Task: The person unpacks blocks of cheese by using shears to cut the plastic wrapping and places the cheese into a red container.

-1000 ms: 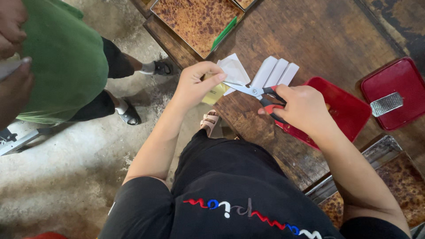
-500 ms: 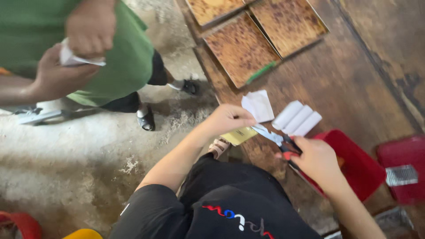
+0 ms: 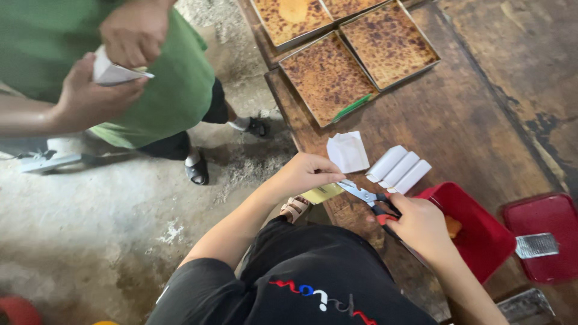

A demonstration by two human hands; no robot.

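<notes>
Head view, looking down. Left hand (image 3: 303, 173) sits just left of frame centre, fingers pinched on a small yellow-green card or packet (image 3: 323, 193) whose lower edge shows beneath the hand at the table's edge. Right hand (image 3: 421, 225) lies at 4 o'clock from the left hand, fingers closed through the red-and-black handles of a pair of metal-bladed scissors (image 3: 367, 197). The blades point toward 10 o'clock and meet the card just beside the left fingertips; whether the blades are parted or closed cannot be told.

On the worn dark wooden table (image 3: 475, 120), at 12 o'clock from the scissors, lies a folded white paper square (image 3: 348, 151). Just at 3 o'clock of it are three white paper strips (image 3: 398, 169), side by side and touching, angled toward 2 o'clock. A red plastic tray (image 3: 481, 235) lies under and at 3 o'clock of the right hand; a second red tray (image 3: 542, 222) further at 3 o'clock carries a small metal grater-like piece (image 3: 537, 245).

At 12 o'clock, three square metal pans of brown-topped baked cake (image 3: 328, 78) sit close together; a green strip rests at the nearest pan's lower right edge.

At 10 o'clock, a second person in a green shirt (image 3: 180, 78) stands on the concrete floor (image 3: 90, 229), both hands gripping a white folded paper (image 3: 111, 73).
</notes>
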